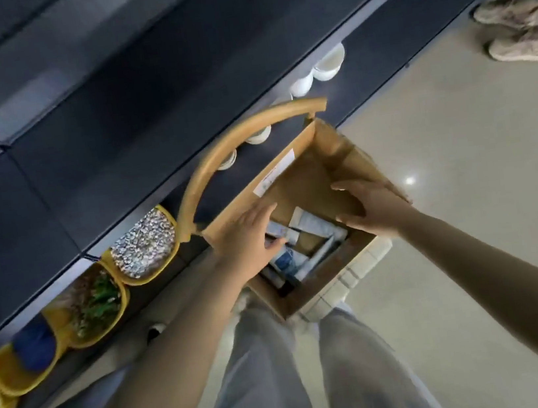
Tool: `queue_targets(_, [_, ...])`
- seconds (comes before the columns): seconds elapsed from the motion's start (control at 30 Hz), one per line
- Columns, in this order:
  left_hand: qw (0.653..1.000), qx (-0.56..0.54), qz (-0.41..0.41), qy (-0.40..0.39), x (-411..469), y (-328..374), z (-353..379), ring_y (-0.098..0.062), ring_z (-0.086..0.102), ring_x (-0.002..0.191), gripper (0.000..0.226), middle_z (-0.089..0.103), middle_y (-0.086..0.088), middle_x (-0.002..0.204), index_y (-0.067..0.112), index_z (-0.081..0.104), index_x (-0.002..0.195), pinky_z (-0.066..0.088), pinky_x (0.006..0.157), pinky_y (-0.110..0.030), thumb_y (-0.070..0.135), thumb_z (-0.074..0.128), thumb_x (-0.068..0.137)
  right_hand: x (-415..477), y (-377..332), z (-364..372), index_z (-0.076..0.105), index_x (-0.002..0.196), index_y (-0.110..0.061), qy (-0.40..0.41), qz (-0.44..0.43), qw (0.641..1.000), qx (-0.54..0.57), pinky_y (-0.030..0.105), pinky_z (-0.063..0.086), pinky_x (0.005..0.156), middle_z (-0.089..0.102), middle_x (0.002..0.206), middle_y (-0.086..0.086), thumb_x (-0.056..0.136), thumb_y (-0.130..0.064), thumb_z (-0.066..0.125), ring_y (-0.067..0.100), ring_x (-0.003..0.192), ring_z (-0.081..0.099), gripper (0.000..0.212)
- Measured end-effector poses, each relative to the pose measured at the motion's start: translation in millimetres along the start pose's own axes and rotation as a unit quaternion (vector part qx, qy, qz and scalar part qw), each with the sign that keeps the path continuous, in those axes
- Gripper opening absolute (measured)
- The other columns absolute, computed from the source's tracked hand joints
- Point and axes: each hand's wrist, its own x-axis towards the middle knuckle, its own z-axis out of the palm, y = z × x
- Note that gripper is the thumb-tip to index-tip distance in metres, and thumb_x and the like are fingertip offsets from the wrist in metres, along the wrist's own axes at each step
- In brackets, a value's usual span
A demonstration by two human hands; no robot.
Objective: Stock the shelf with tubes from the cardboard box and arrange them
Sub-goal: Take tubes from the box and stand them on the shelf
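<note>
An open cardboard box point(295, 179) stands on a white stool below me, next to the dark shelf point(118, 128). Several white and blue tubes point(315, 225) lie loose on its bottom. My left hand point(248, 238) reaches into the box from the left, fingers spread, its thumb touching a tube. It grips nothing that I can see. My right hand point(371, 206) hovers over the box's right wall with fingers apart and empty.
Yellow baskets point(144, 245) with packaged goods line the lowest shelf at left. White jars point(327, 64) stand further along the shelf. A bent cardboard flap point(220, 162) arcs over the box. Another person's shoes point(512, 27) are on the pale floor at top right.
</note>
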Motion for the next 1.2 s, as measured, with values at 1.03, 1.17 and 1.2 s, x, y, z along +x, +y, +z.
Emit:
queue_targets(1.03, [0.958,-0.077,-0.039,-0.275,88.5,-84.4,92.9,-0.013,0.061,0.077,0.017,0.066,0.001,0.088,0.018,0.067,0.093,0.054,0.074,-0.039,0.033,0.059,0.09,159.5,53.9,148.2,0.059,0.126,-0.011,-0.167,0.222,0.939,0.2,0.031,0.041,0.088,0.058,0.126,0.012,0.088,-0.026,0.064,0.026,0.113,0.054,0.041])
queue_targets(1.17, [0.961,-0.061,-0.056,-0.263,75.9,-67.3,86.6,-0.014,0.056,0.083,0.02,0.063,0.0,0.093,0.013,0.064,0.097,0.043,0.072,-0.029,0.026,0.049,0.097,141.4,51.4,123.5,0.047,0.137,-0.012,-0.098,0.212,0.943,0.237,0.031,0.037,0.093,0.05,0.136,0.011,0.095,-0.027,0.054,0.026,0.124,0.047,0.045])
queue_targets(1.2, [0.966,-0.05,-0.052,-0.249,68.8,-62.8,83.7,-0.015,0.056,0.086,0.02,0.063,-0.001,0.097,0.013,0.063,0.099,0.044,0.075,-0.031,0.024,0.046,0.098,133.5,50.0,113.8,0.049,0.136,-0.013,-0.075,0.208,0.942,0.252,0.032,0.039,0.096,0.053,0.134,0.01,0.094,-0.027,0.056,0.025,0.123,0.049,0.045])
